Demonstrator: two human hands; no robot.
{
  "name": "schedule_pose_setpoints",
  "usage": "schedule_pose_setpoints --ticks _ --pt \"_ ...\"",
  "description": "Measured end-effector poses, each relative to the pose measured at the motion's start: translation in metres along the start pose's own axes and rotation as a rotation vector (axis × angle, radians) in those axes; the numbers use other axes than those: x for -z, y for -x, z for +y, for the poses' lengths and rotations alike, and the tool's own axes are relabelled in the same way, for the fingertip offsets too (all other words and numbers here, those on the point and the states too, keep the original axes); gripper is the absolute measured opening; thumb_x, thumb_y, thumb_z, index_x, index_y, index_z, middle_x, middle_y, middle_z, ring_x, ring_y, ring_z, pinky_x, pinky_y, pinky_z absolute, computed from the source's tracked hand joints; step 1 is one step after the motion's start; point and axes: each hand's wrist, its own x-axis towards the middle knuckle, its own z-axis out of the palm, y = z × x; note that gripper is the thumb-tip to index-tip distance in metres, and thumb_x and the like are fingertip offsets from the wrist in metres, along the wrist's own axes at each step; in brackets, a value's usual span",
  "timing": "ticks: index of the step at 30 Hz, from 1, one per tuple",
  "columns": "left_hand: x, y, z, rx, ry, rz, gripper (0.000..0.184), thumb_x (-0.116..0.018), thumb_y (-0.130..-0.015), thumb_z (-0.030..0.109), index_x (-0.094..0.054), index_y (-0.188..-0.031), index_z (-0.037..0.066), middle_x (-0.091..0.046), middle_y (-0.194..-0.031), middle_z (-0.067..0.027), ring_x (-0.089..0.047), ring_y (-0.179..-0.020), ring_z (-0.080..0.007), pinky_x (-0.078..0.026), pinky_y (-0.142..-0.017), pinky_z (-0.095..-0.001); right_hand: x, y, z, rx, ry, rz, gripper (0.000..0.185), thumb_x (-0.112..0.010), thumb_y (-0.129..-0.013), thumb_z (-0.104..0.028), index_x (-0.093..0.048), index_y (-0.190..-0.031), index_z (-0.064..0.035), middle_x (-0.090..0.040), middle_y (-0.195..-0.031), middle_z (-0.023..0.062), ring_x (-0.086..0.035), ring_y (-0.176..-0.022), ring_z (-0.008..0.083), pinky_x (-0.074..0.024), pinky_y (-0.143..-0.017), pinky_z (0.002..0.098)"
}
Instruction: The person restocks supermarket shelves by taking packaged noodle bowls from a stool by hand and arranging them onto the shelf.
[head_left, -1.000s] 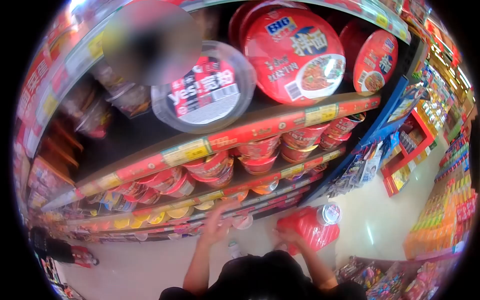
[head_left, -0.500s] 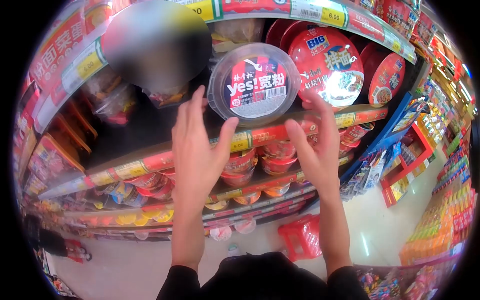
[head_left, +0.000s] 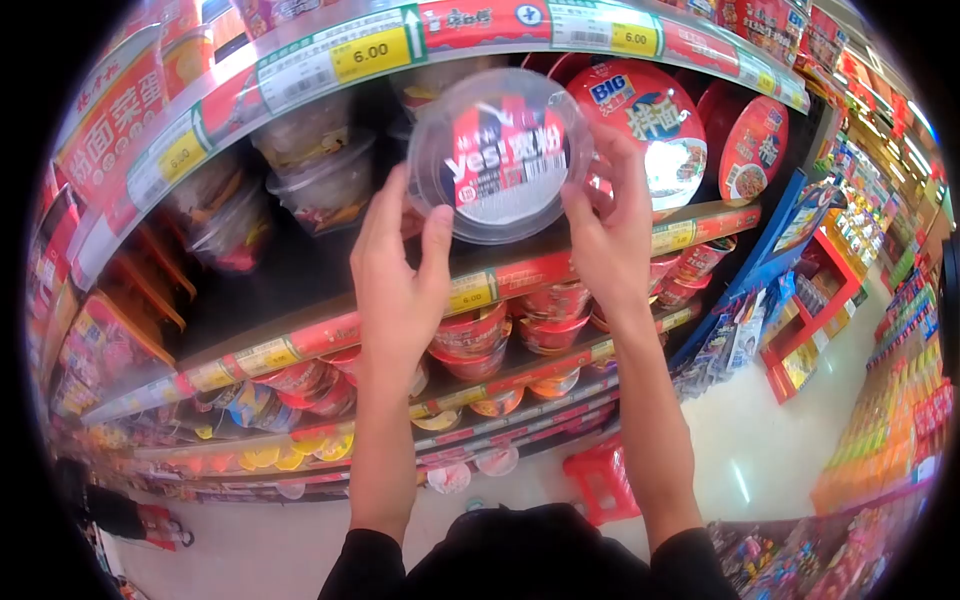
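Head view: yes! wide-noodle tub (head_left: 505, 160), lid facing out, at shelf front (head_left: 550, 268).
Left hand (head_left: 405, 265) and right hand (head_left: 615, 225) clasp its opposite sides, thumbs at rim; rear fingertip contact unclear. Step, apparently: two-handed positioning; next move calls for even side pressure.

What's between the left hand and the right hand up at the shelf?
A round clear tub with a "yes!" label facing the camera sits between the left hand and the right hand; the head view shows it.
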Motion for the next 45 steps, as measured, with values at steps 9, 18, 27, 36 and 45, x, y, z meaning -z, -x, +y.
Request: schedule_pose_setpoints --ticks 9,18,27,36,45 --pt "-0.009 0.034 0.051 0.040 0.311 0.044 0.048 -0.045 -0.096 0.026 -0.040 -0.130 -0.008 -0.048 -0.128 -0.0138 -0.047 -0.116 -0.0183 -0.033 -0.101 -0.0307 0.057 0.034 -0.032 -0.086 -0.469 -0.040 0.057 -0.061 -0.081 0.002 -0.035 -0.132 0.0001 -0.046 -0.125 0.0116 -0.048 -0.106 0.0166 -0.0456 -0.084 0.0273" --pt "-0.075 0.188 0.034 0.372 0.455 -0.395 0.059 -0.042 -0.096 0.035 -0.030 -0.134 -0.009 -0.041 -0.132 -0.0173 -0.041 -0.122 -0.0241 -0.030 -0.103 -0.0365 0.141 0.199 -0.017 -0.449 -0.150 0.238 0.055 -0.057 -0.083 0.005 -0.034 -0.134 0.0015 -0.043 -0.128 0.0089 -0.046 -0.114 0.0171 -0.0381 -0.094 0.0307" --pt "-0.150 0.422 -0.021 1.357 0.575 -1.124 0.049 -0.035 -0.100 0.032 -0.033 -0.138 0.002 -0.055 -0.107 -0.0090 -0.054 -0.092 -0.0145 -0.044 -0.078 -0.0267 0.220 0.436 0.061 -1.125 0.213 0.481 0.051 -0.058 -0.080 0.006 -0.042 -0.127 -0.0047 -0.049 -0.119 0.0100 -0.052 -0.099 0.0185 -0.0459 -0.083 0.0304" --pt "-0.251 0.570 -0.013 1.425 0.346 -1.687 0.056 -0.036 -0.097 0.046 -0.028 -0.141 0.011 -0.054 -0.097 -0.0051 -0.055 -0.085 -0.0137 -0.046 -0.071 -0.0271 0.312 0.599 0.132 -1.378 0.513 0.570 0.049 -0.070 -0.077 -0.015 -0.049 -0.120 -0.0036 -0.056 -0.107 0.0148 -0.056 -0.088 0.0214 -0.0489 -0.075 0.0328" --pt "-0.366 0.658 -0.011 1.623 0.301 -1.690 0.065 -0.039 -0.092 0.057 -0.026 -0.144 0.020 -0.049 -0.104 -0.0035 -0.051 -0.085 -0.0122 -0.044 -0.073 -0.0290 0.415 0.677 0.227 -1.481 0.472 0.524 0.032 -0.050 -0.083 0.002 -0.056 -0.113 -0.0044 -0.060 -0.109 0.0112 -0.056 -0.098 0.0216 -0.0473 -0.080 0.0319"
